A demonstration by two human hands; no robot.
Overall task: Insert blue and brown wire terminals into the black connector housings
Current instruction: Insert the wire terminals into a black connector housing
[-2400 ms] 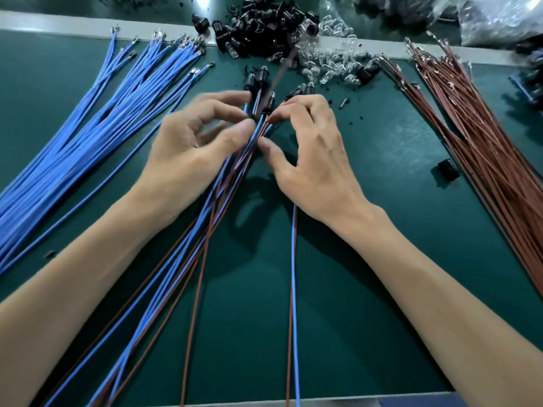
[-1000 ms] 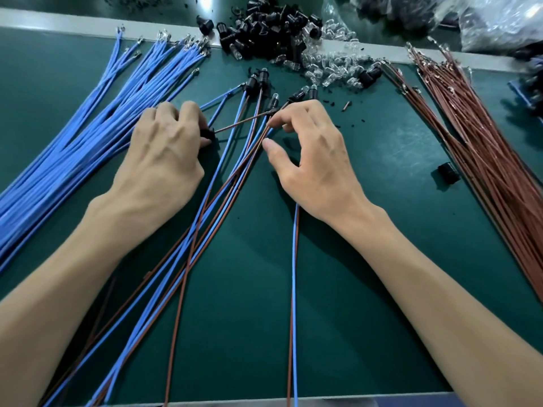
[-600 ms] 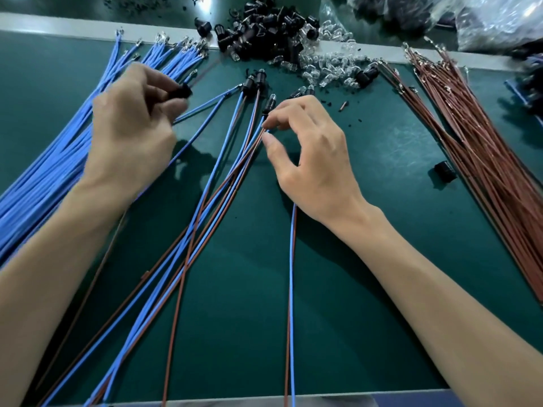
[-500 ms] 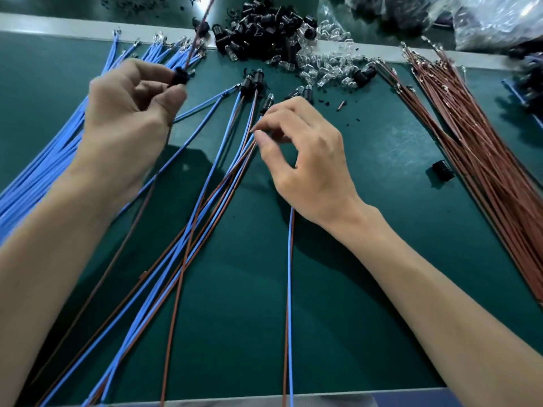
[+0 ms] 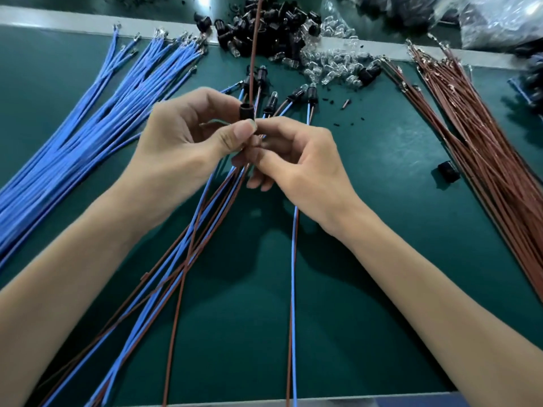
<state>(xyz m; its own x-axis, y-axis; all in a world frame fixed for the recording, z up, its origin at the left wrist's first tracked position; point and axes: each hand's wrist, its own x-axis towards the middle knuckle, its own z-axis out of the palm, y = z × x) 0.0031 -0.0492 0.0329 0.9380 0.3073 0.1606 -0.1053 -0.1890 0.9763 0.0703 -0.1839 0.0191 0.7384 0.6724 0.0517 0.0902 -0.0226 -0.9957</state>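
Note:
My left hand point(image 5: 188, 139) pinches a small black connector housing point(image 5: 246, 111) between thumb and fingers above the middle of the mat. A brown wire point(image 5: 254, 42) rises from the housing toward the top of the view. My right hand point(image 5: 299, 163) meets the left, its fingertips curled and pinching the wire just under the housing; the exact grip point is hidden. Loose blue wires point(image 5: 88, 127) fan out on the left. Loose brown wires point(image 5: 484, 160) lie on the right. Spare black housings point(image 5: 273, 22) are piled at the back.
Several assembled blue-and-brown pairs with housings point(image 5: 296, 94) lie under my hands and trail toward me. Clear bulbs point(image 5: 332, 61) are scattered at the back. One stray black housing point(image 5: 448, 170) sits beside the brown bundle. Small black bits dot the green mat point(image 5: 382, 201).
My left hand carried the housing with its brown wire from the upper left to the centre. My right hand left the wires on the mat and rose to meet it.

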